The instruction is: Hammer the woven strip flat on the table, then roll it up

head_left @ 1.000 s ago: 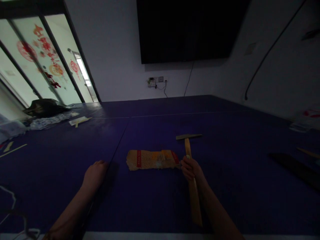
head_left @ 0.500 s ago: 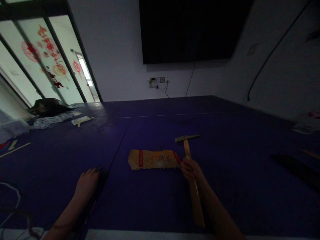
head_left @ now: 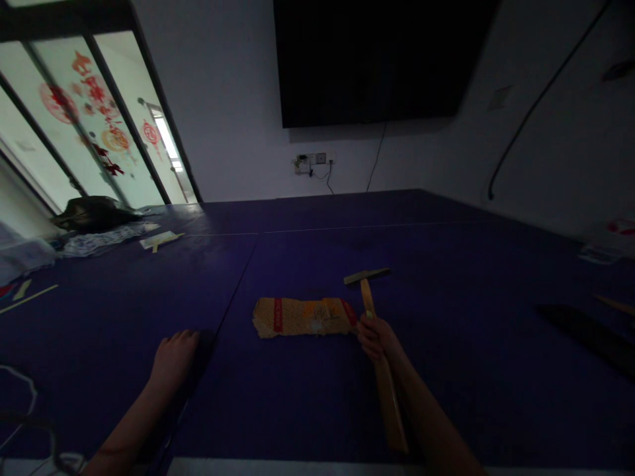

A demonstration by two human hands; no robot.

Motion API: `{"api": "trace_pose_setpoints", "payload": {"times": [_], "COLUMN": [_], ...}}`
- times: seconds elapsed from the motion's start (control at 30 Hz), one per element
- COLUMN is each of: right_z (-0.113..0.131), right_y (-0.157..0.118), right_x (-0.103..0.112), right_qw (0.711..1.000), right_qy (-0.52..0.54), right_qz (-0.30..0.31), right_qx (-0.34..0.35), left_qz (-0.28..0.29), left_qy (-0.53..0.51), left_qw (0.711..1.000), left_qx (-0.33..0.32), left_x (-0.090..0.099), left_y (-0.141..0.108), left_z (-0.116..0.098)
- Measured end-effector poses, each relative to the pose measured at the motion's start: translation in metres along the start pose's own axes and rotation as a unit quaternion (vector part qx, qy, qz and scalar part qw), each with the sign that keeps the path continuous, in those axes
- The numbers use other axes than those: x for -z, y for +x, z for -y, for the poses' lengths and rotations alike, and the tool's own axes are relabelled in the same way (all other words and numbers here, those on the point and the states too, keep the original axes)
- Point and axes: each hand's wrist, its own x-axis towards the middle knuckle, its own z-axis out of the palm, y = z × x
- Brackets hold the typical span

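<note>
Hammer (head_left: pixel 367 297) over the counter (head_left: pixel 297 390), right hand (head_left: pixel 377 338) clamping its grip round the handle (head_left: pixel 389 404): stiff wood, likely head-heavy, best held mid-handle! Left hand (head_left: pixel 173 360) curled; can't tell what's inside.

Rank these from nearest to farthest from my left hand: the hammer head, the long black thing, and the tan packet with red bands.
1. Tan packet, right of your left hand.
2. Hammer head, past the packet's right end.
3. Long black thing, far right.
</note>
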Motion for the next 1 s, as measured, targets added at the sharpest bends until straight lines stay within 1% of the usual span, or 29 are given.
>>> {"api": "trace_pose_setpoints", "payload": {"times": [0.1,0.2,0.4,0.5,0.57,0.63,0.67,0.73,0.8,0.9,0.97,1.0], "right_z": [0.000,0.001,0.001,0.000,-0.001,-0.003,-0.003,-0.005,-0.007,-0.009,-0.010,-0.011], "right_y": [-0.001,-0.001,0.000,0.000,0.001,0.001,0.001,0.001,0.002,0.004,0.004,0.005], "right_x": [-0.002,-0.002,-0.001,-0.001,0.000,0.000,0.000,0.001,0.002,0.004,0.005,0.005], "right_qw": [1.000,1.000,1.000,1.000,1.000,1.000,0.999,0.999,0.999,0.998,0.998,0.998], "right_qy": [-0.002,-0.006,-0.011,-0.013,-0.013,-0.015,-0.017,-0.020,-0.023,-0.027,-0.029,-0.031], "right_qz": [-0.002,0.000,-0.004,-0.012,-0.017,-0.020,-0.021,-0.023,-0.027,-0.034,-0.038,-0.040], "right_qx": [-0.001,-0.006,-0.010,-0.015,-0.017,-0.020,-0.022,-0.026,-0.031,-0.037,-0.041,-0.042], "left_qz": [0.004,-0.005,-0.006,-0.033,-0.073,-0.120,-0.142,-0.166,-0.152,-0.128,-0.118,-0.115], "left_qy": [0.006,0.008,-0.017,-0.099,-0.188,-0.280,-0.324,-0.409,-0.480,-0.554,-0.576,-0.576], "left_qw": [1.000,1.000,1.000,0.994,0.978,0.946,0.926,0.881,0.845,0.799,0.779,0.778], "left_qx": [0.003,-0.005,0.004,-0.014,-0.055,-0.109,-0.134,-0.171,-0.180,-0.197,-0.216,-0.225], "left_x": [0.000,-0.001,0.002,0.005,0.009,0.013,0.016,0.020,0.022,0.020,0.017,0.015], "left_y": [0.004,0.007,0.009,0.014,0.019,0.024,0.027,0.034,0.042,0.057,0.066,0.070], "left_z": [0.002,0.004,0.003,0.000,-0.007,-0.020,-0.029,-0.053,-0.081,-0.122,-0.144,-0.152]}}
